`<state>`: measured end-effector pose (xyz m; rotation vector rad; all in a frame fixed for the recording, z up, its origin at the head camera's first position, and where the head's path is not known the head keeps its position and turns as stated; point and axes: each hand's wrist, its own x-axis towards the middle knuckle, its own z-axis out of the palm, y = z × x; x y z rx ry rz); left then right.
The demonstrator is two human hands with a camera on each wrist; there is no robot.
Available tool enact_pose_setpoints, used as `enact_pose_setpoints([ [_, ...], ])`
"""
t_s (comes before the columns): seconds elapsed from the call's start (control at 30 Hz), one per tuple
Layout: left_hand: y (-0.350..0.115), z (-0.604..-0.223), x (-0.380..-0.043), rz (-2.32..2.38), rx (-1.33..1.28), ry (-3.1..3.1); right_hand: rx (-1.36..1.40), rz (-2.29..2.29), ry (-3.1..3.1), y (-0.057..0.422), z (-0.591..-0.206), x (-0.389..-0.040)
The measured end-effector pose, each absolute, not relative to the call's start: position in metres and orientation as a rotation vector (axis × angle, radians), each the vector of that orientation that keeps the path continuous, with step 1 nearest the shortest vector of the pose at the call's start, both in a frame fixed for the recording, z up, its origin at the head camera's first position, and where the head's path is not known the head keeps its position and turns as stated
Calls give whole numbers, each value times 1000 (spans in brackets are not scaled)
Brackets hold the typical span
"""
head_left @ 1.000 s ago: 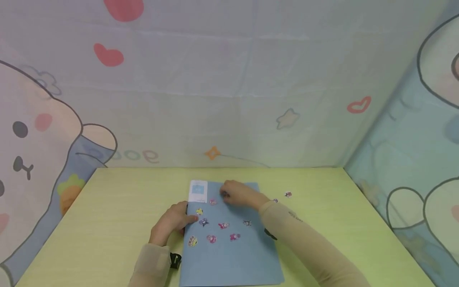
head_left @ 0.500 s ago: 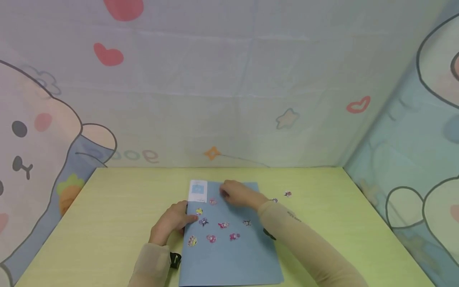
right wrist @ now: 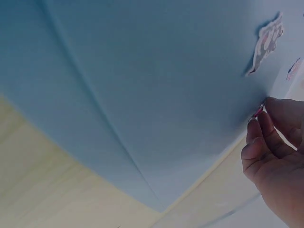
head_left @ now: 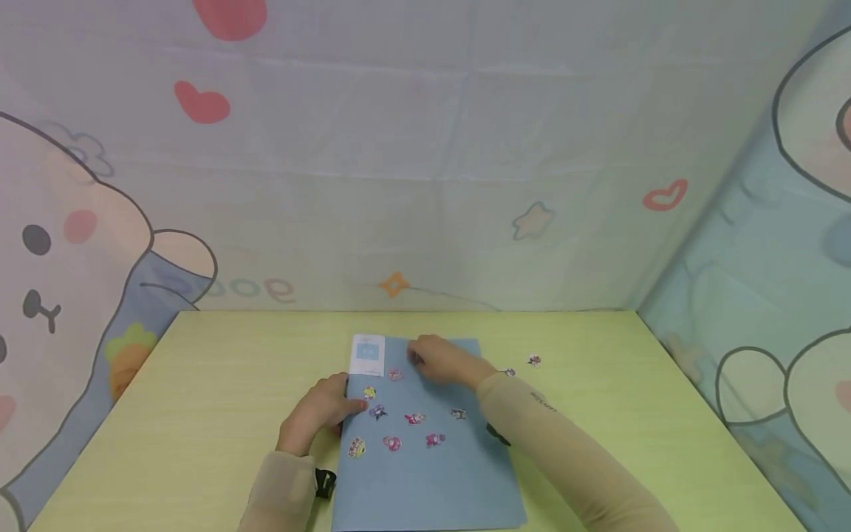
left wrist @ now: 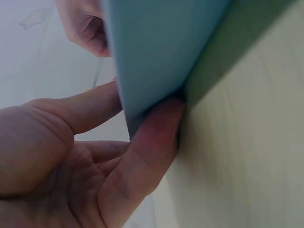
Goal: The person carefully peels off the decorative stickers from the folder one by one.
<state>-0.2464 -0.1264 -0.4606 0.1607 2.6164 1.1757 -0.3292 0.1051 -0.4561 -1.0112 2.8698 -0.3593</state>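
Note:
A blue folder (head_left: 432,491) lies on the table, with several small cartoon stickers (head_left: 415,419) scattered over its cover. My left hand (head_left: 318,410) grips its left edge, thumb on the cover; the left wrist view has fingers (left wrist: 147,147) reaching beneath the raised edge. Near the folder's far side, my right hand (head_left: 442,360) is bent over the cover. Its thumb and fingertips pinch a small sticker (right wrist: 258,112) right at the blue surface, mostly hidden by the hand in the head view. A greyish sticker (right wrist: 268,42) is close by on the cover.
At the folder's top left corner is a white label (head_left: 367,356) with a blue square. Two stickers lie right of the folder, one a loose sticker (head_left: 535,360) on the yellow table (head_left: 219,399). A printed cloth (head_left: 372,148) hangs behind the table.
My right hand's fingers have shifted very slightly at the same spot over the folder. The left hand, folder and stickers stay where they were.

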Motion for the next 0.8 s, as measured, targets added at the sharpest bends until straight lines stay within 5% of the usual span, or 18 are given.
enact_pose_setpoints([
  [0.8, -126, -461, -247, 1174, 162, 2604, -951, -420, 2914, 105, -457, -325],
])
